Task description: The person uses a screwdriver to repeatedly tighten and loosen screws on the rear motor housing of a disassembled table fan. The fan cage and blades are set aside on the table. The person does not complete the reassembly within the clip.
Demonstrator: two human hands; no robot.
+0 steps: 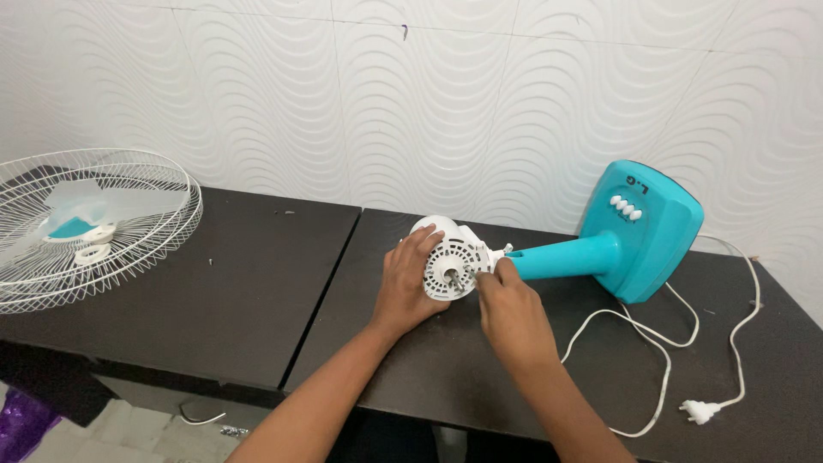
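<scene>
A table fan lies on its side on the dark table (257, 283). Its white motor housing (452, 257) faces me, joined to a turquoise stem (566, 257) and a turquoise base (647, 227) with white buttons. My left hand (410, 287) wraps the left side of the motor housing. My right hand (510, 310) pinches at the housing's right edge, near the neck joint; whether it holds a small part there is hidden.
A white wire fan guard (90, 225) lies at the table's far left, with translucent blades and a turquoise hub inside it. The white power cord (664, 364) loops across the right of the table, ending in a plug (699, 411). A patterned white wall stands behind.
</scene>
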